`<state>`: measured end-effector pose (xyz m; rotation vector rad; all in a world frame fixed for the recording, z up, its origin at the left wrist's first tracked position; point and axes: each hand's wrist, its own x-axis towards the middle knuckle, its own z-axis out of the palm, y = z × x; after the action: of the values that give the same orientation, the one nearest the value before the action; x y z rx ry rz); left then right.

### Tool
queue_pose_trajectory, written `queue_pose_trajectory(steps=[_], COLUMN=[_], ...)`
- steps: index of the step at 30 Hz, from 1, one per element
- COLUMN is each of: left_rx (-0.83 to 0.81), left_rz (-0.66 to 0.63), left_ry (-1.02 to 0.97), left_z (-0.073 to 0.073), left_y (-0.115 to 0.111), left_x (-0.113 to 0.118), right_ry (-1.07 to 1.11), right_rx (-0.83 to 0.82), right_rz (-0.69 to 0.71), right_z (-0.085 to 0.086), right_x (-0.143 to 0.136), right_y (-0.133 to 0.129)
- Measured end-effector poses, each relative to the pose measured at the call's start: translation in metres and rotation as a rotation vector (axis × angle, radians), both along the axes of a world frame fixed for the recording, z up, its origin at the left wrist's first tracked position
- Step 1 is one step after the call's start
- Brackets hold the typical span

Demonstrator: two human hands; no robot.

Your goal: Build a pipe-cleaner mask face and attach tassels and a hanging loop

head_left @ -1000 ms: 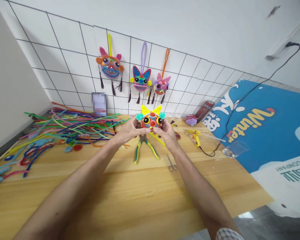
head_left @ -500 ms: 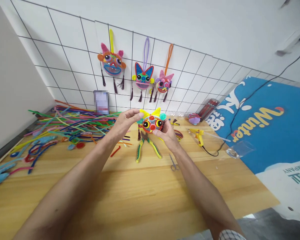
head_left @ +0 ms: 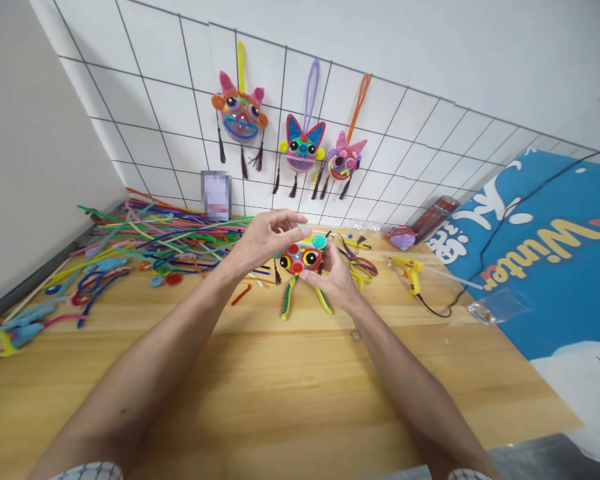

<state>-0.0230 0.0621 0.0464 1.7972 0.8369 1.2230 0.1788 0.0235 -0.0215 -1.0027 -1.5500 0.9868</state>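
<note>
A colourful animal-face ornament (head_left: 300, 259), with black-and-yellow eyes, a red nose and a teal coiled ear, is held up above the table. My right hand (head_left: 336, 273) grips its right side, thumb near the lower front. My left hand (head_left: 275, 235) curves over the top, fingers bent and thumb against the yellow ears, which are mostly covered. A dark tassel (head_left: 277, 273) dangles at the ornament's left. Below it lie green-and-yellow pliers (head_left: 289, 299), their jaws hidden. Small scissors (head_left: 356, 335) rest beside my right forearm, partly covered.
Pipe cleaners (head_left: 180, 237) heap up at the left. Three similar ornaments (head_left: 300, 150) hang on the wire grid. A phone-like screen (head_left: 216, 195) leans behind. To the right are a yellow glue gun (head_left: 411, 272) with its cable, a purple ball (head_left: 403, 237) and a red bottle (head_left: 437, 217).
My left hand has moved from the ornament's left side up over its top, covering the yellow ears. The ornament sits slightly lower over the pliers, and the view has shifted.
</note>
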Motion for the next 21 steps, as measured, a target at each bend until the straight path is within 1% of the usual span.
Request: queue_pose_trajectory(steps=[2,6,8,10,13,16,21], left_rx=[-0.001,-0.036,-0.052,-0.080,-0.125,-0.134,-0.113], left_rz=[0.004,0.040,0.051,0.030,-0.038,-0.084,-0.065], left_ry=[0.038,0.019,0.014,0.009,-0.018,-0.044,-0.049], left_z=[-0.0010,-0.0035,-0.0033,-0.0024,-0.0019,-0.0039,-0.0060], left_y=[0.0008,0.0031,0.0027,0.0018,0.0017,0.0043,0.0060], left_x=[0.0001,0.0014,0.0018,0.0015,0.0002,-0.0003,-0.0003], right_ry=[-0.078,-0.143,-0.163,-0.176,-0.162,-0.122,-0.067], right_rx=[0.024,0.079,0.077,0.065,0.048,0.048,0.032], right_rz=[-0.029,-0.076,-0.085,-0.087,-0.075,-0.050,-0.038], right_z=[-0.0018,-0.0059,-0.0065,-0.0058,-0.0039,-0.0037,-0.0066], right_x=[-0.0034,-0.0077,-0.0080,-0.0075,-0.0063,-0.0054,-0.0048], right_y=[-0.0025,-0.0049,-0.0053,-0.0056,-0.0057,-0.0048,-0.0029])
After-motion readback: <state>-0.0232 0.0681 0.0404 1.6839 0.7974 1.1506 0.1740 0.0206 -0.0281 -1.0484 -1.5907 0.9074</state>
